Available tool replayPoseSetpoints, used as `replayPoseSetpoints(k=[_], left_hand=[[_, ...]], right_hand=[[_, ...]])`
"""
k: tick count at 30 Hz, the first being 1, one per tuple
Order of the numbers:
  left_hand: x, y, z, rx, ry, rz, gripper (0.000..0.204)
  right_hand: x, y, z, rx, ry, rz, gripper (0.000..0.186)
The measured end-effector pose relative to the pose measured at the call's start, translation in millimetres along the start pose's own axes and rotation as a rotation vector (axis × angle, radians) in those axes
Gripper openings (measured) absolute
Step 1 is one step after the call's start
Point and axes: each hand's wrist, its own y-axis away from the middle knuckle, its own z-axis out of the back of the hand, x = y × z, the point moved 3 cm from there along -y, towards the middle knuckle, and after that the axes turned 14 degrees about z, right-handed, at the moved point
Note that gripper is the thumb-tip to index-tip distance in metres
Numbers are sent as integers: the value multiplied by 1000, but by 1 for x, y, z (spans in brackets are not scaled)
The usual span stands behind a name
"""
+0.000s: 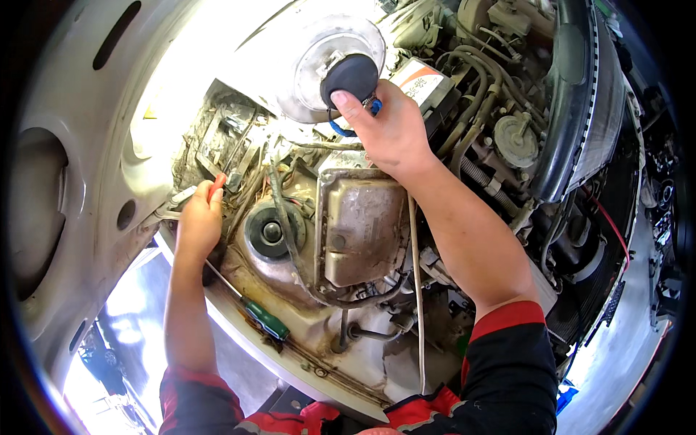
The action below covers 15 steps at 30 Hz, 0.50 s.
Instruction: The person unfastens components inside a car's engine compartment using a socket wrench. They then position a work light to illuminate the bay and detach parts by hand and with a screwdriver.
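Note:
My left hand [200,221] is closed around the red handle of a screwdriver [217,185]. Its thin shaft points away from me, into a dirty recess [212,134] with metal brackets at the far left of the engine bay. In my right hand [391,130] is a round black disc with a blue cord [349,78], pinched with the thumb on its near edge. The disc is raised in front of a large pale round metal dome [310,87]. What the disc's far side looks like is hidden.
A green-handled screwdriver [265,320] lies on the near fender edge. Between my arms are a strut mount [272,232], a dusty metal box [365,232] and a pale upright rod [416,290]. A battery [420,81] and hoses stand right; the raised hood [87,109] is left.

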Motion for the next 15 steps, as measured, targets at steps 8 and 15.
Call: replayPoseSetpoints(k=[8, 15], left_hand=[[15, 0, -18, -121, 37, -53, 28], [-51, 48, 50, -250, -503, -133, 27]], right_hand=[[1, 0, 2, 24, 37, 5, 71], [9, 0, 4, 62, 41, -71, 68]])
